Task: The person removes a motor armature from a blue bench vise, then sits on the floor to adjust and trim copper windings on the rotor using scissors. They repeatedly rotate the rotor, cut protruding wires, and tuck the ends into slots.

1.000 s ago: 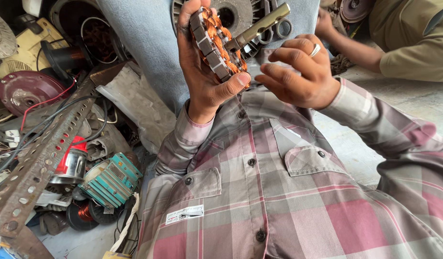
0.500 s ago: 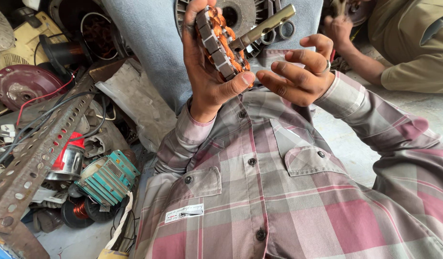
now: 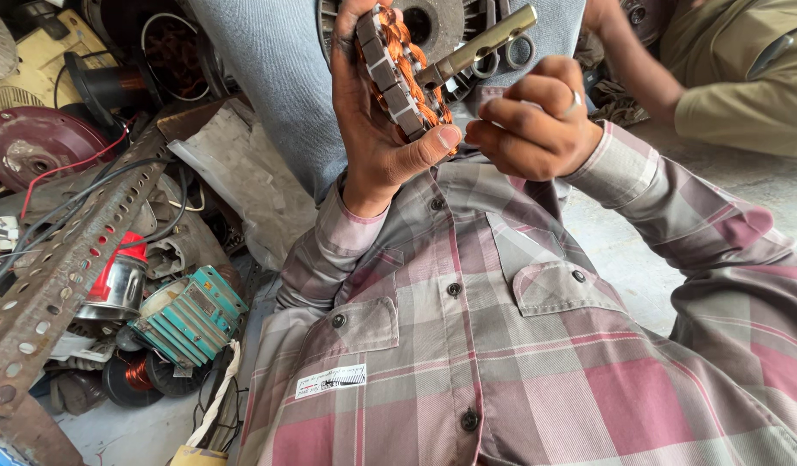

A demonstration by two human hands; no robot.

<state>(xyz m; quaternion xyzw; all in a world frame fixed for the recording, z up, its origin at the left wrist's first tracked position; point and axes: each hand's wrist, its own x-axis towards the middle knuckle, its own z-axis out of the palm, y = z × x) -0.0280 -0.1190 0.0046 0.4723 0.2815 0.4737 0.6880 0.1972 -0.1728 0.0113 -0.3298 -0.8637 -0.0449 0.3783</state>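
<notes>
1 stator, gripped in left hand

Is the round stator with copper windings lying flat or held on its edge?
On its edge: the left hand grips the round stator with copper windings, rim towards camera.
</notes>
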